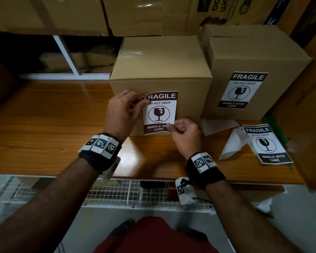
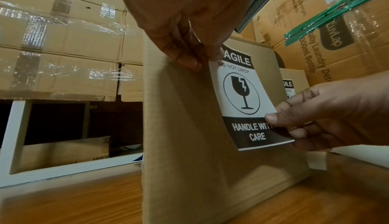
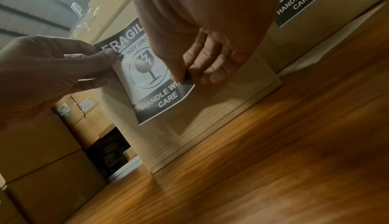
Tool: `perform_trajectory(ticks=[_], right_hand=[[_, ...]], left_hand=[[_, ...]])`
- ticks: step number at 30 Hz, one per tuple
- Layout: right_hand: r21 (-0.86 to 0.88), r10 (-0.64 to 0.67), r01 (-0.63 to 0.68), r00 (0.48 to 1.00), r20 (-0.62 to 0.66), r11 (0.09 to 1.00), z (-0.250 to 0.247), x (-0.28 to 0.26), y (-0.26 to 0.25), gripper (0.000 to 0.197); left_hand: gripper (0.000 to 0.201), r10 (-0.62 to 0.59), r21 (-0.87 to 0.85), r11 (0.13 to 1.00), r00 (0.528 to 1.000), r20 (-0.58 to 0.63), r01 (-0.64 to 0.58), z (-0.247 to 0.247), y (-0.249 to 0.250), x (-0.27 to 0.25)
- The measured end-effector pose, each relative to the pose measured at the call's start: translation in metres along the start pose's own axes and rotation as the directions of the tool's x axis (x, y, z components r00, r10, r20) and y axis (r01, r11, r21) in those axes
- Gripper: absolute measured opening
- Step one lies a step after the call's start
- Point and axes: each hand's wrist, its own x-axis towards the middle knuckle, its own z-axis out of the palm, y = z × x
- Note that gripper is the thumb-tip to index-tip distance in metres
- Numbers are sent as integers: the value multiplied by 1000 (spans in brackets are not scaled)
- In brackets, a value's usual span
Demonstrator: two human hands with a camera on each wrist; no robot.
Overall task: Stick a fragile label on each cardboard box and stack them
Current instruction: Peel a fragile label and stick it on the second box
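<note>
wooden table (image 1: 44,114) | fragile label (image 1: 160,114) curled | both hands pinch corners

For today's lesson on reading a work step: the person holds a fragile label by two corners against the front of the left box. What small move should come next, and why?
Probably press the label flat onto the left box. The left hand pinches its curled top-left corner, the right hand its bottom-right corner; both corners stand off the cardboard.
</note>
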Motion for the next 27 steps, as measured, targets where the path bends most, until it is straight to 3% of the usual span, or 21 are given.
perform_trajectory(ticks=[12, 27], right_hand=[[-14, 8, -9, 997, -79, 1000, 11, 8, -2, 19], [-101, -27, 15, 992, -121, 995, 15, 14, -4, 19]], left_hand=[[24, 2, 51, 999, 1000, -29, -1, 6, 4, 7], [25, -77, 85, 993, 996, -48, 81, 12, 10, 7]])
